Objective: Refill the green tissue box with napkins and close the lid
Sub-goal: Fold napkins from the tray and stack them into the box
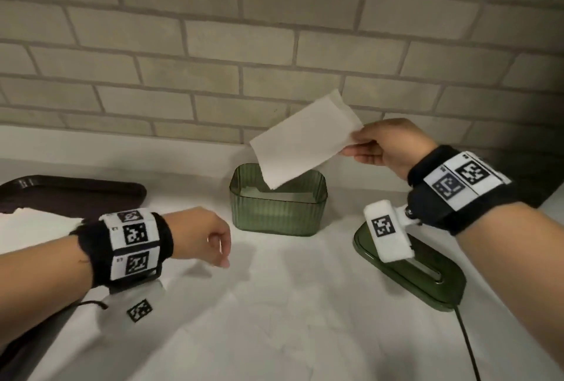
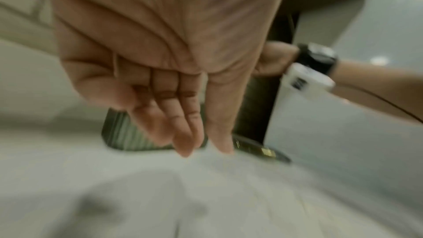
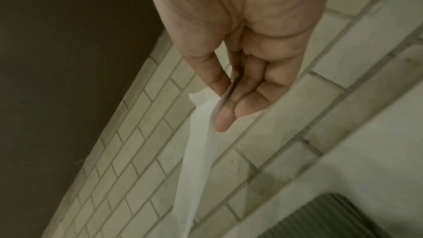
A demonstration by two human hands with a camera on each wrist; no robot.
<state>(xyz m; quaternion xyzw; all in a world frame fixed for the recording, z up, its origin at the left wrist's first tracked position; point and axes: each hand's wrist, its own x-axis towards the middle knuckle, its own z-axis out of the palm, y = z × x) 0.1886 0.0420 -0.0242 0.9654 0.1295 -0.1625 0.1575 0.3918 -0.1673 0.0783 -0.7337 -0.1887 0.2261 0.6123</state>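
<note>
White counter point(image 1: 274, 304): closest thing to the camera, everything sits on it.
Left hand point(image 1: 203, 237): hovering low over the counter, fingers loosely hanging, holding nothing. Wrist view is blurry but agrees.
Lid point(image 1: 427, 276): green, lying flat on the counter to the right, partly under the right wrist. Not on the box yet.
Box point(image 1: 277, 212): green ribbed tub, open, middle of the counter, some napkins already lying inside by the look of it.
Tray point(image 1: 76, 191): dark, off to the left, with what looks like spare white napkins at its near edge.
Right hand point(image 1: 387, 145): up above the box, thumb and fingers pinching one end of a napkin point(image 1: 305, 139).
Napkin: folded white sheet hanging at a slant, low corner dipping over the box opening.
Handling, my guess: super light, floppy, tears easily. Pinch by an edge, lay it flat, don't stuff.
Wall point(image 1: 274, 44): pale brick, right behind it all.
</note>
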